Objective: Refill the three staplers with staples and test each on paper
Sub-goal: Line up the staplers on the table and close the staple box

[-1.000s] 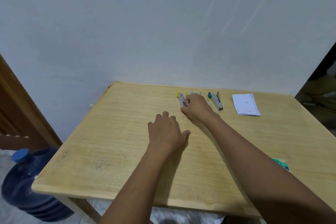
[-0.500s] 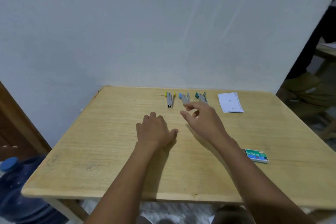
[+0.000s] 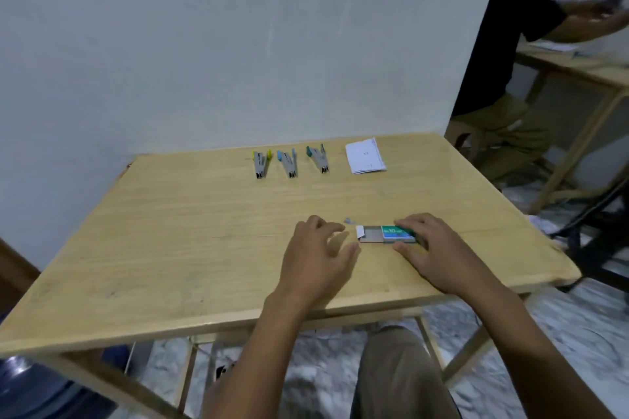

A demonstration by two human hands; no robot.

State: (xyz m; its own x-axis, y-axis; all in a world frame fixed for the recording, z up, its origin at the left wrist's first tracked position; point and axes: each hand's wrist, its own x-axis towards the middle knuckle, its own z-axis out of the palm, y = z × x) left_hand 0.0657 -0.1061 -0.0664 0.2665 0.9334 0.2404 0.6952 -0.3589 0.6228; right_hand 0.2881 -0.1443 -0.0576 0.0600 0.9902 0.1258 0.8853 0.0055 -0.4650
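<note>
Three small staplers lie in a row at the far side of the wooden table (image 3: pixel 170 231): one with yellow ends (image 3: pixel 261 163), one with blue (image 3: pixel 288 164), one with green (image 3: pixel 318 160). Folded white paper (image 3: pixel 365 156) lies to their right. A green staple box (image 3: pixel 388 234) sits near the front, its grey inner tray slid out to the left. My right hand (image 3: pixel 432 248) grips the box's green sleeve between thumb and fingers. My left hand (image 3: pixel 320 258) hovers just left of the tray with fingers spread, holding nothing. A tiny grey scrap (image 3: pixel 348 220) lies beyond the tray.
A white wall stands right behind the table. A seated person (image 3: pixel 510 78) works at another wooden table (image 3: pixel 585 71) at the back right. A dark blue water bottle (image 3: pixel 30 384) stands on the floor at the lower left. My knee shows under the table's front edge.
My right hand left the staplers, came back to the front right and took hold of the staple box, whose tray now sticks out. My left hand moved right toward it. The view tilted down.
</note>
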